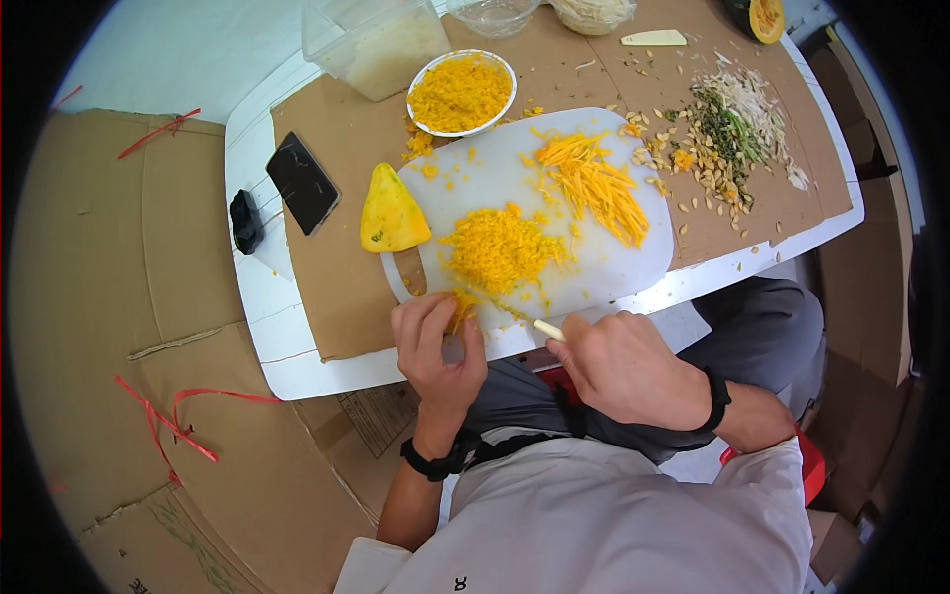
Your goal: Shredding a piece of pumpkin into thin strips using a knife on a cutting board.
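My right hand (627,367) is closed around the pale handle of a knife (549,330), its thin blade reaching left over the near edge of the white cutting board (608,278). At that edge my left hand (441,341) pinches a small bunch of orange shreds (462,310) beside the blade. Just beyond lies a heap of finely chopped orange pieces (505,249). Longer orange strips (594,185) rest at the board's far right. A peeled yellow-orange squash piece (393,211) sits by the board's handle hole.
A white bowl of chopped orange bits (460,93) stands behind the board, near a clear plastic container (378,48). A phone (303,183) lies left. Seeds and peelings (731,137) cover the right side, with a pale-handled tool (653,38) and cut pumpkin (764,18) farther back.
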The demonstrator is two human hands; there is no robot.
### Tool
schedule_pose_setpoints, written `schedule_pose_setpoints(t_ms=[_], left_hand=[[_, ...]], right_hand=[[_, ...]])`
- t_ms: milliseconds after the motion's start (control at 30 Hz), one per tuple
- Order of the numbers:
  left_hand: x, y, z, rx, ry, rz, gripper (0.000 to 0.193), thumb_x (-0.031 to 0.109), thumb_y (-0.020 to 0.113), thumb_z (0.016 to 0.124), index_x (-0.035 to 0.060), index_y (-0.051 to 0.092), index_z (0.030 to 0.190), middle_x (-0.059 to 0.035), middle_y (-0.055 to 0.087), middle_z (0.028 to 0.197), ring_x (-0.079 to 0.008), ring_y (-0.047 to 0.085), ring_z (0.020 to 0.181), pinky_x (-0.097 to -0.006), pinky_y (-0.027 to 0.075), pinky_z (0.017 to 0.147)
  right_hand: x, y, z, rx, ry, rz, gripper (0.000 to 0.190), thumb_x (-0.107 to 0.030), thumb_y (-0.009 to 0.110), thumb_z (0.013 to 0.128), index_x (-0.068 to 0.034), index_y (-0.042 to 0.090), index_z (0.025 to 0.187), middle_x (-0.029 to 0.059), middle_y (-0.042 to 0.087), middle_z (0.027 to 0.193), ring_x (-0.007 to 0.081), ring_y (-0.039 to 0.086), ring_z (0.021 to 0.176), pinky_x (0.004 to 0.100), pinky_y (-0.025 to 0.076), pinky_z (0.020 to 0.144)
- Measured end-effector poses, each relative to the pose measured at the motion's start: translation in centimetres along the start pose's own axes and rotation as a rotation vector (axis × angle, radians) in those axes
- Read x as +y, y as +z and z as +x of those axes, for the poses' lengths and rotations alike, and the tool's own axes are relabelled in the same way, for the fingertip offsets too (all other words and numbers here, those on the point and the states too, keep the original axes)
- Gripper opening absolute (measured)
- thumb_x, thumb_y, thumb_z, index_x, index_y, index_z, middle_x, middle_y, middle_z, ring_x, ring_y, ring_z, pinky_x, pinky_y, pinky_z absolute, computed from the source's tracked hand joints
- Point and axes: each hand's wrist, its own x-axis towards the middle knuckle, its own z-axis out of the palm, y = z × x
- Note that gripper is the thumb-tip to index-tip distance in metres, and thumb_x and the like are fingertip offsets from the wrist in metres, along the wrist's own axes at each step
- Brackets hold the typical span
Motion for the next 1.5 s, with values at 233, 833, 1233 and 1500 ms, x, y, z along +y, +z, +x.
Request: schedule_pose_setpoints(t_ms=[233,833,1233,1500], left_hand=[[-0.2,0.0,-0.1,-0.001,0.015,0.021,0.027,-0.012,0.082,0.082,0.0002,0.077,0.106,-0.014,0.074,0.11,-0.0361,0.069,0.1,-0.0439,0.057,0.088],[0.0,-0.1,0.0,-0.004,0.022,0.012,0.027,-0.014,0.083,0.082,-0.0025,0.078,0.105,-0.0159,0.075,0.108,-0.0373,0.071,0.1,-0.044,0.058,0.088],[0.0,0.2,-0.1,0.028,0.019,0.02,0.025,-0.012,0.083,0.082,-0.0006,0.076,0.104,-0.0153,0.074,0.108,-0.0358,0.069,0.099,-0.0438,0.057,0.086],[-0.1,0.1,-0.2,0.016,0.04,0.025,0.021,-0.012,0.082,0.084,-0.0021,0.076,0.101,-0.015,0.074,0.108,-0.0343,0.069,0.098,-0.0418,0.057,0.085]], right_hand=[[-0.4,0.6,0.3,-0.018,-0.034,-0.057,0.034,-0.021,0.068,0.107,0.003,0.064,0.084,0.0251,0.065,0.06,0.0463,0.069,0.056,0.0534,0.056,0.054],[-0.9,2.4,1.7,-0.043,-0.02,-0.074,0.031,-0.022,0.071,0.103,0.004,0.067,0.088,0.0249,0.068,0.064,0.0441,0.073,0.06,0.0515,0.059,0.057],[-0.5,1.2,0.1,-0.06,0.012,-0.06,0.027,-0.016,0.069,0.103,0.003,0.068,0.084,0.025,0.07,0.069,0.0443,0.074,0.065,0.0518,0.059,0.059],[0.3,1.5,-0.4,0.014,0.047,-0.044,0.037,-0.025,0.067,0.11,0.003,0.064,0.085,0.0257,0.063,0.059,0.0459,0.069,0.056,0.0536,0.055,0.053]])
